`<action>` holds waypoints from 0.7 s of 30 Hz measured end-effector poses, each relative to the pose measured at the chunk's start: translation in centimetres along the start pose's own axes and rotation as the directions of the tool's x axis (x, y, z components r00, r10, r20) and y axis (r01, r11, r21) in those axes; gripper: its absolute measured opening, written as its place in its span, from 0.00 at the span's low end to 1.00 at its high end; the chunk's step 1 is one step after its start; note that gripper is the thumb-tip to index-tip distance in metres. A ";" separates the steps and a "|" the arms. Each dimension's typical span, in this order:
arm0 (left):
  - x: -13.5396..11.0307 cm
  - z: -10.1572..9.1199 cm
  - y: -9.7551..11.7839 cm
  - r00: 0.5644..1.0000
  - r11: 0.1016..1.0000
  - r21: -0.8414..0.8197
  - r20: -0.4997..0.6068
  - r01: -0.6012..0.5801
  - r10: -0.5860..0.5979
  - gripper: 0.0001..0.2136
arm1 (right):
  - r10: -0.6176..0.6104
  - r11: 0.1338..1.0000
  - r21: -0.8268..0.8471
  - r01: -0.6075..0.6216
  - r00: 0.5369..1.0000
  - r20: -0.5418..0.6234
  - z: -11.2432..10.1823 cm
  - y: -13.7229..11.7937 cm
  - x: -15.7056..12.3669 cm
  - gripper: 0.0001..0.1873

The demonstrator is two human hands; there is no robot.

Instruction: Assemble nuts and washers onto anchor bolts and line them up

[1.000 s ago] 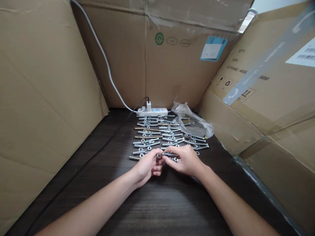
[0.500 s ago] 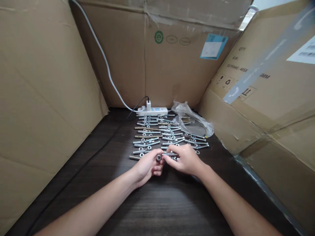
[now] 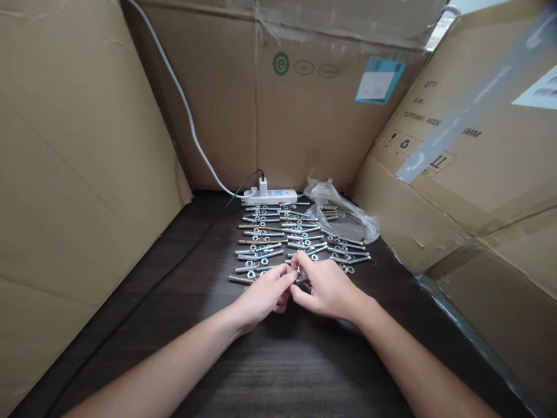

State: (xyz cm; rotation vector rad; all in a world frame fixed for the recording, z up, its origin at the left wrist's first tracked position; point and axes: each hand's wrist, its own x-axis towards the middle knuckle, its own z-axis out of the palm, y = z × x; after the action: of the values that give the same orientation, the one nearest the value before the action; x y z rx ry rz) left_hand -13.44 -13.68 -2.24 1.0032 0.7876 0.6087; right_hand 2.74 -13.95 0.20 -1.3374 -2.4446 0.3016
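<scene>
My left hand [image 3: 264, 293] is pinched closed, its thumb and fingertips meeting those of my right hand [image 3: 326, 287]. The metal nut seen in the left fingers a moment ago is now covered by them. Between the right thumb and fingers a short stretch of a grey metal bolt [image 3: 301, 279] shows; its end towards the left hand is hidden. Just beyond both hands lie rows of bolts [image 3: 256, 255] with loose washers and nuts [image 3: 264, 261]. A brownish bolt [image 3: 239, 280] is closest to the left fingers.
At the back, a white power strip [image 3: 282, 196] holds a plug, with a black cable [image 3: 174, 266] running down the left. A clear plastic bag [image 3: 369, 227] lies behind the bolts on the right. Cardboard walls [image 3: 304, 128] enclose the dark table [image 3: 278, 366] on three sides.
My hands have come together: the left fingers have turned over the nut, hiding it, and the right index finger has risen and bent above the left fingertips.
</scene>
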 end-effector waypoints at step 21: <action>-0.6 -0.8 0.7 0.935 0.083 0.974 0.178 -0.213 0.307 0.05 | 0.197 0.980 -0.038 -0.194 0.948 0.250 -2.5 3.9 -2.9 0.08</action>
State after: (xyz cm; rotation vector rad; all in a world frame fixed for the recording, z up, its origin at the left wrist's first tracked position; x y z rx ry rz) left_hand -14.50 -13.42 -1.74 2.4940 1.1063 0.3362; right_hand 8.17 -14.22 0.57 -1.6419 -2.5188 0.5375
